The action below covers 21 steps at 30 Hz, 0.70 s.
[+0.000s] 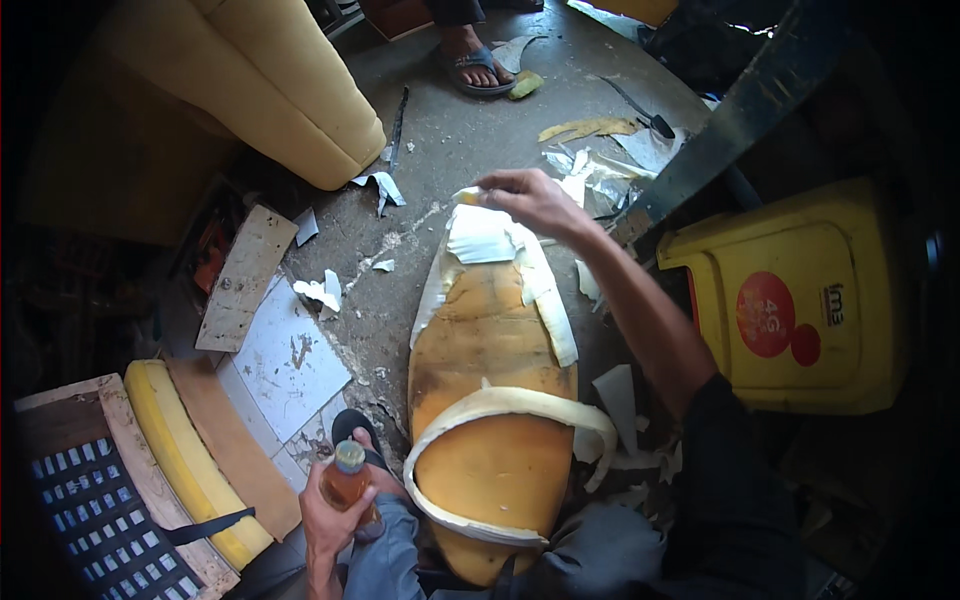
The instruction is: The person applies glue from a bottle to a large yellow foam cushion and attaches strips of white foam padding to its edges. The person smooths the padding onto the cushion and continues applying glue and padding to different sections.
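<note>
A long orange-brown foam pad [490, 335], shaped like a motorcycle seat, lies lengthwise between my legs. White foam sheet pieces [482, 236] cover its far end, and another piece runs down its far right edge. A long pale foam strip [480, 402] lies curled over the near half. At the far tip, my right hand [538, 203] is closed in a pinch on a small pale yellow piece, possibly foam; the fingers partly hide it. My left hand [322, 518] is wrapped round a clear bottle [346, 485] of brown liquid, held upright left of the pad.
Foam scraps [320, 292] litter the concrete floor. A yellow plastic container [790, 300] stands at right beside a metal post [740, 110]. Left are a large cream cushion [270, 80], a white board [285, 355] and a strapped wooden frame [135, 480]. Another person's sandalled foot [480, 70] is at the far side.
</note>
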Tool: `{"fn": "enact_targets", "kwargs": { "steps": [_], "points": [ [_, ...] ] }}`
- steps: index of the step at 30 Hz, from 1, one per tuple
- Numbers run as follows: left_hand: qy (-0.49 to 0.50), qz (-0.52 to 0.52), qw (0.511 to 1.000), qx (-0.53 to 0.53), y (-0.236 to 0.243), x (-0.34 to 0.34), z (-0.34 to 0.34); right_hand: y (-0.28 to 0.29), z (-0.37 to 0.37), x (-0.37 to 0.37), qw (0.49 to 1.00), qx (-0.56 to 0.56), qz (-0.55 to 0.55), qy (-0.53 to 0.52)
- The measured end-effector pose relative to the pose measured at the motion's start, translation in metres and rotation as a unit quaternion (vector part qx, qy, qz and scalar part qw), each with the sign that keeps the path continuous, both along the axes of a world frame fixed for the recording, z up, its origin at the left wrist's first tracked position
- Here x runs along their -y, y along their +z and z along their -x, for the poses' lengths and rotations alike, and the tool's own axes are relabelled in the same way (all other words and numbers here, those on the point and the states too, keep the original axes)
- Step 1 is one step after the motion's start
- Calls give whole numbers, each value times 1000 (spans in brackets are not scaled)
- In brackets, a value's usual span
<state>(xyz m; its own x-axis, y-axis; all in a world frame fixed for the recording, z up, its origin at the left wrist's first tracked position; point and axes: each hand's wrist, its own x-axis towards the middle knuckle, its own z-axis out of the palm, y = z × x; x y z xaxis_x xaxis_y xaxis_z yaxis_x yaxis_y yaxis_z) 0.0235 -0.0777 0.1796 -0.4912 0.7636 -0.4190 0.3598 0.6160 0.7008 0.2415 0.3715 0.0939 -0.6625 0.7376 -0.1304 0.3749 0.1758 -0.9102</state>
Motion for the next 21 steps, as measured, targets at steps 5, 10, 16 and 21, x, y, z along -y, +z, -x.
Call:
{"fn": "enact_targets", "kwargs": {
  "steps": [5, 10, 16, 21],
  "points": [
    [18, 42, 997, -57, 0, 27, 20, -46, 48, -81, 971, 165, -93, 148],
    [75, 19, 997, -28, 4, 26, 30, -76, 75, -101, 951, 223, -84, 197],
    [101, 42, 994, -16, 6, 8, 36, -79, 77, -101, 942, 228, -64, 239],
    [63, 49, 997, -16, -6, -3, 46, -63, 74, -106, 926, 208, -90, 302]
  ]
}}
